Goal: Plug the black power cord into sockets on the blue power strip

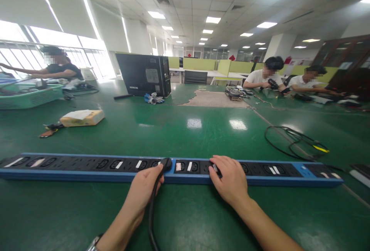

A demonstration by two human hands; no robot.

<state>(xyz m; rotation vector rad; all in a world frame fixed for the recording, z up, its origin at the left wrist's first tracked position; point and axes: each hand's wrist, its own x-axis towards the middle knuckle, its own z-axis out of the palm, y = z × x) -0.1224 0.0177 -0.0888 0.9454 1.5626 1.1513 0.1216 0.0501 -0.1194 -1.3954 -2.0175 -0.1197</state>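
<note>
A long blue power strip (72, 172) with a black socket face lies across the green table in front of me. My left hand (144, 189) grips a black plug (167, 163) that sits at a socket near the strip's middle; its black cable (150, 220) runs back toward me. My right hand (229, 179) rests palm down on the strip just right of the middle, with its fingers over the sockets.
A coiled black cable (291, 139) lies to the right beyond the strip. A yellow box (82, 117) lies at the left and a black computer case (143, 74) stands behind. One person sits at the far left beside a green basket (29, 97), two at the far right.
</note>
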